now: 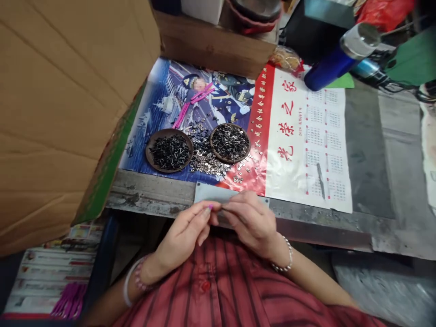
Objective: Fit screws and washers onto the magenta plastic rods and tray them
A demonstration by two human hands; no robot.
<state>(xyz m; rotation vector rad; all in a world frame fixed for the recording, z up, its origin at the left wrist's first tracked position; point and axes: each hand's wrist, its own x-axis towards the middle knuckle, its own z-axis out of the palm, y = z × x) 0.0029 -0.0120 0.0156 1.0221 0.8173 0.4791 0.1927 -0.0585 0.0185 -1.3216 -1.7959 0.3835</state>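
Note:
My left hand (186,232) is closed in a pinch, with a small pink piece (210,207) showing between thumb and forefinger. Fingertip to fingertip with it, my right hand (252,222) is also pinched; whatever it grips is too small to make out. Both hands are at the table's front edge, over a grey plate (213,194). Beyond them stand a round dish (149,161) of black, screw-like pieces and a second dish (211,153) of similar dark and silvery pieces. Small metal washers (211,166) lie scattered between the dishes. Behind these lie pink strips (184,113).
A large cardboard box (68,104) rises at left. A calendar poster (289,177) covers the tabletop, with a pen (320,181) on it. A blue flask (332,68) stands at back right. More pink strips (70,299) lie low at left. A wooden box (211,45) is behind.

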